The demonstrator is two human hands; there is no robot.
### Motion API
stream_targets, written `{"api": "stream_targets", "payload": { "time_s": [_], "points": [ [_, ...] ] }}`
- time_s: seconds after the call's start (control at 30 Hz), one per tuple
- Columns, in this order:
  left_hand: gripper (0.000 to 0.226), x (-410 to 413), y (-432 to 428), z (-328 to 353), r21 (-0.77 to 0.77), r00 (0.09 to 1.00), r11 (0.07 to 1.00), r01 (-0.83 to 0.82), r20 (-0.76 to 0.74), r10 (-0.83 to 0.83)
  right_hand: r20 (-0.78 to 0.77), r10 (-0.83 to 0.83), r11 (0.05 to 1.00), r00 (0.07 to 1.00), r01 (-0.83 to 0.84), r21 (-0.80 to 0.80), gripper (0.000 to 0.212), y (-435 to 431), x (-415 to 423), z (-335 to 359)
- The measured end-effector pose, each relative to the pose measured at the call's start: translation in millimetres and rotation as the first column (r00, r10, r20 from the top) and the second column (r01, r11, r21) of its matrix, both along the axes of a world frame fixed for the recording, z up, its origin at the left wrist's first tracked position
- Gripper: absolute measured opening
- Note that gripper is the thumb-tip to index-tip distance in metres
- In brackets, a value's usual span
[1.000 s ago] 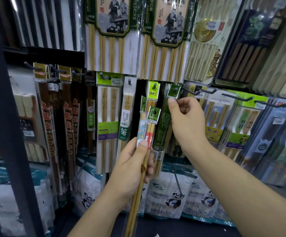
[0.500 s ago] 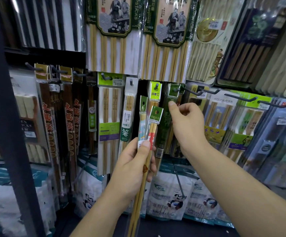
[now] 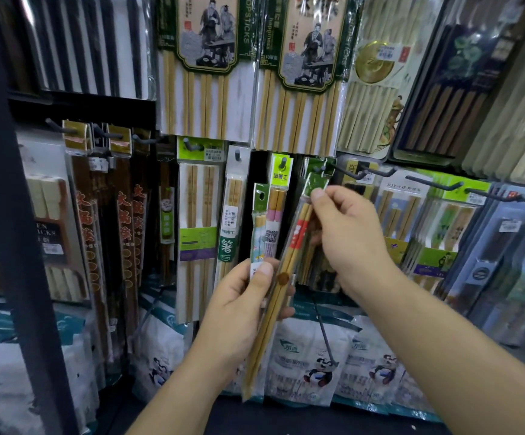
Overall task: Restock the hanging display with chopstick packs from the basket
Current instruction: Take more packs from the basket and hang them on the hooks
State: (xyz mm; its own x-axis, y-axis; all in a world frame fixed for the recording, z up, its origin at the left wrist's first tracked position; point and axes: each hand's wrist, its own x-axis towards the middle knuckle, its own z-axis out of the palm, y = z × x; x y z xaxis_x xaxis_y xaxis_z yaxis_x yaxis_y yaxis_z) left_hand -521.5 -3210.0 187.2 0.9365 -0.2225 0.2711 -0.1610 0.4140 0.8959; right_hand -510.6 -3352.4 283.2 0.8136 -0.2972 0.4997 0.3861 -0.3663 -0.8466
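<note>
I am in the middle of the job. My left hand [image 3: 242, 309], low in the middle of the frame, is curled round two packs held side by side. One is a long bamboo chopstick pack [image 3: 297, 237] with a red band, and it leans to the right. The other is a shorter pack with little pictures [image 3: 259, 221], and it stands straight up just left of it.

My right hand [image 3: 352, 243] is a bit higher and to the right. Its thumb and first finger pinch the green top card [image 3: 316, 183] of the long pack. The card is up near the dark hooks [image 3: 353, 174] in the middle of the frame, but it is not on one yet.

So neither pack in my hands is hung up. I think the long one goes first and the short one after it. Lots of packs already hang all around, like the one with the lime green top [image 3: 281, 180] in the middle. I cannot see the basket, so I cannot tell how many packs are left in it.
</note>
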Motion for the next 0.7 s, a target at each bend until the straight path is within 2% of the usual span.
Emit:
{"api": "stream_targets", "payload": {
  "time_s": [0.17, 0.7],
  "points": [
    [0.031, 0, 2, 2, 0.031, 0.999, 0.999, -0.035, -0.001, 0.035, -0.001, -0.063, 0.998, 0.998, 0.063, 0.004, 0.036, -8, 13, 20],
    [0.030, 0, 0, 2, 0.046, 0.999, 0.998, -0.034, 0.017, 0.034, -0.001, -0.084, 0.996, 0.996, 0.084, -0.031, 0.041, -6, 16, 24]
  ]
}}
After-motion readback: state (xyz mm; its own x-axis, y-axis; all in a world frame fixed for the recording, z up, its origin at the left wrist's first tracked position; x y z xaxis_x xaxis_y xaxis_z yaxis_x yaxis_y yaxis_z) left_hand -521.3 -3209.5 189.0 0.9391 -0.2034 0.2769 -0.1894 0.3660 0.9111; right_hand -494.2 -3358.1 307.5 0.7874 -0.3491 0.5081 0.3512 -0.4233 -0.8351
